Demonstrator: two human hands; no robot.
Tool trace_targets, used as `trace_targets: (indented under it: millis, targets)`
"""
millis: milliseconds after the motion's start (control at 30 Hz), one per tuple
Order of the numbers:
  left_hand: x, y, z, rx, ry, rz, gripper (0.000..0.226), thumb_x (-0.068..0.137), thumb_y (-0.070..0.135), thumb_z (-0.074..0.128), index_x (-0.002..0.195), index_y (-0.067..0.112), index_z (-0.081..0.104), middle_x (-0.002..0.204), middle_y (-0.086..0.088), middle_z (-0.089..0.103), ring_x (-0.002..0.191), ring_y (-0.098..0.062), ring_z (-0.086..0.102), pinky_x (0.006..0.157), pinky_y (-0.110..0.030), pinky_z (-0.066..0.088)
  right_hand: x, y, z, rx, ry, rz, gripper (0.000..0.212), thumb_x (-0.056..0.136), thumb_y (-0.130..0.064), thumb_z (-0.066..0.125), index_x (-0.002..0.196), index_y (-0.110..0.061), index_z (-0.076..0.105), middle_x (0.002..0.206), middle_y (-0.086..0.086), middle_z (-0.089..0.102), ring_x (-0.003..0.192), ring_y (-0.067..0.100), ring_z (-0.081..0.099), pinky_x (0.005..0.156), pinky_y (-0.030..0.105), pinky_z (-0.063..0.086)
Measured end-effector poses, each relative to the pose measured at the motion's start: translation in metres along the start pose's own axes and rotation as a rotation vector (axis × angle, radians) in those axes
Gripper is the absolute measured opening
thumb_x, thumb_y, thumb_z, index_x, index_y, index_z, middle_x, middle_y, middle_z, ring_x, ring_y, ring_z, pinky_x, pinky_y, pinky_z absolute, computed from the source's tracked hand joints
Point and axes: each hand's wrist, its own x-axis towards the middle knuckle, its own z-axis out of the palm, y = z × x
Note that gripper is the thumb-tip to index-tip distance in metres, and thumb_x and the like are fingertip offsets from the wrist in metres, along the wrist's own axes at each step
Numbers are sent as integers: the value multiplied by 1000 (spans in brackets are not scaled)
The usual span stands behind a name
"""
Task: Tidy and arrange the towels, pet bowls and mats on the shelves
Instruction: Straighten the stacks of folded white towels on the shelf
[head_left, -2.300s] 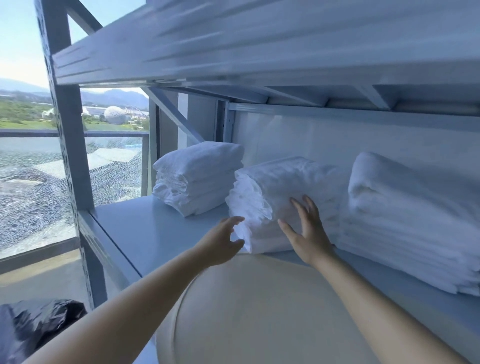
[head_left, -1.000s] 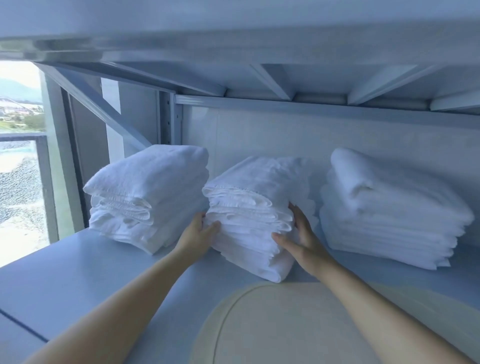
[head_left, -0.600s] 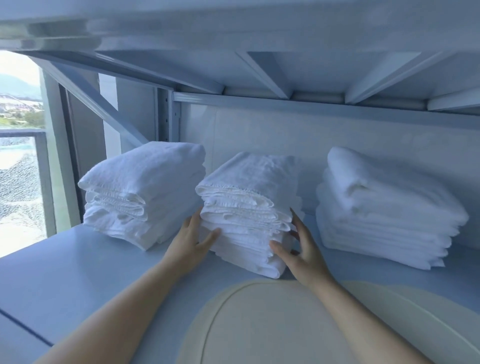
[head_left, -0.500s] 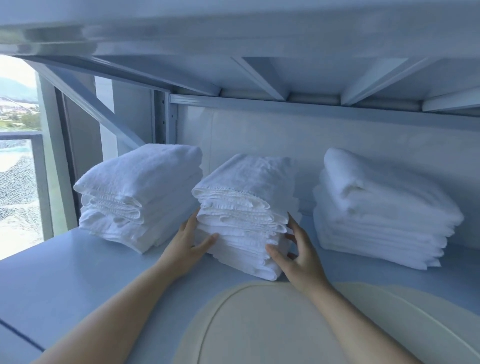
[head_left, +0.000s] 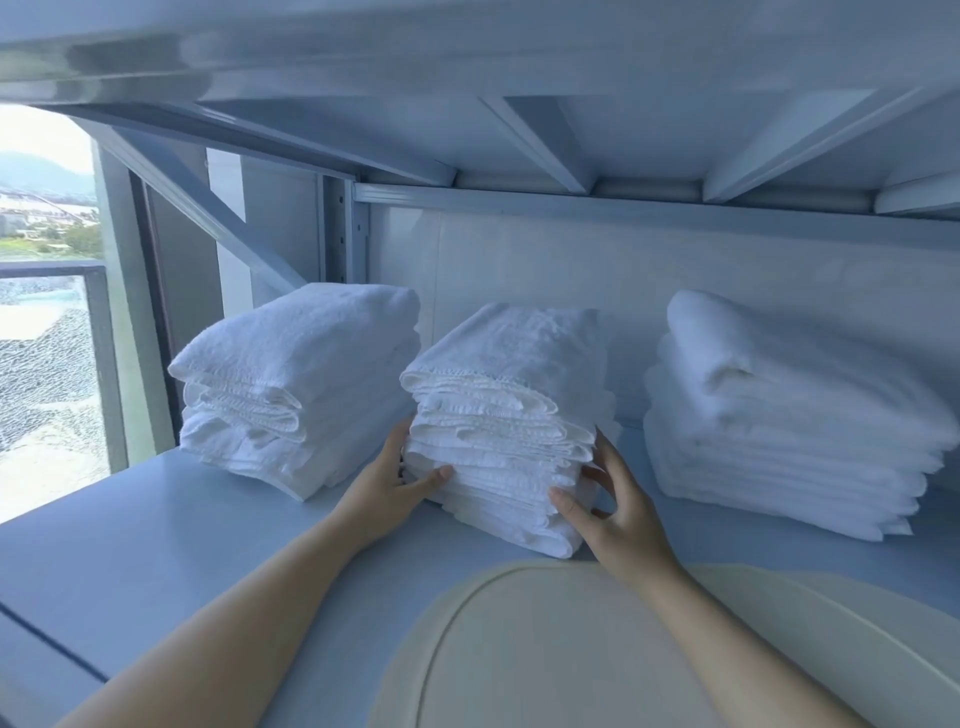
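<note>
Three stacks of folded white towels stand in a row on the pale blue shelf (head_left: 156, 545). My left hand (head_left: 387, 486) presses the left side of the middle stack (head_left: 506, 410), thumb across its front and fingers behind. On that stack's right front corner my right hand (head_left: 618, 512) holds the lower towels, thumb in front and fingers along the side. The left stack (head_left: 296, 379) and the right stack (head_left: 779, 415) sit untouched. A cream oval mat (head_left: 597, 654) lies in front, under my right forearm.
The shelf above (head_left: 467, 78) hangs low over the towels, with cross braces beneath it. A diagonal brace (head_left: 208, 208) and an upright post (head_left: 340, 228) stand at the back left. A window (head_left: 47, 338) is at the far left.
Both hands closed in on the middle stack and squared it up; it sits a little further back and straighter. My view moved in and down toward the shelf.
</note>
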Motion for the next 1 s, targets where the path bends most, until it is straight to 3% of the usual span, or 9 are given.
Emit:
trace_targets:
  millis: [100, 233, 400, 633, 833, 933, 1000]
  targets:
    - [2, -5, -2, -37, 0, -49, 73, 65, 64, 66, 126, 44, 32, 116, 13, 60, 102, -9, 59, 89, -26, 46, 0, -2, 0, 2, -31, 9, 79, 71, -39, 70, 140, -40, 33, 125, -24, 55, 118, -2, 49, 82, 1, 39]
    - [5, -5, -4, 26, -20, -97, 56, 75, 54, 66, 117, 40, 32, 105, -2, 62, 87, -16, 59, 78, -29, 47, -1, -8, -3, 2, -99, 0, 85, 61, -50, 72, 137, -42, 34, 123, -28, 54, 117, -5, 49, 95, 17, 40]
    - [4, 0, -3, 89, -21, -72, 53, 79, 49, 65, 116, 36, 29, 101, 6, 62, 85, -11, 61, 68, -26, 47, -2, -9, -7, 1, -206, 34, 96, 54, -31, 82, 132, -51, 30, 118, -34, 52, 118, -11, 45, 95, 22, 45]
    - [5, -1, -9, 114, -2, -50, 63, 69, 50, 74, 114, 44, 29, 115, 8, 54, 100, -13, 57, 84, -32, 49, -3, -4, -13, -40, -259, 75, 112, 61, -15, 87, 141, -49, 16, 132, -26, 43, 121, -18, 37, 92, 19, 48]
    - [-1, -4, -6, 203, -69, 4, 88, 76, 40, 72, 138, 42, 11, 117, 14, 54, 101, -11, 56, 82, -23, 41, -1, 2, -13, -96, -213, 72, 107, 61, -21, 87, 138, -52, 20, 128, -33, 45, 120, -19, 38, 95, 24, 47]
    - [0, -4, -5, 196, -57, 12, 81, 81, 31, 69, 140, 35, 14, 114, 12, 53, 101, -12, 53, 85, -25, 39, 0, 4, -13, -118, -197, 76, 103, 62, -20, 86, 130, -62, 21, 121, -37, 47, 113, -25, 40, 92, 18, 45]
    - [3, -5, -5, 161, -39, 8, 78, 81, 26, 70, 138, 32, 18, 117, 8, 55, 104, -14, 54, 88, -27, 42, 3, 2, -11, -123, -197, 91, 101, 61, -24, 85, 135, -54, 24, 124, -30, 49, 113, -21, 43, 92, 13, 41]
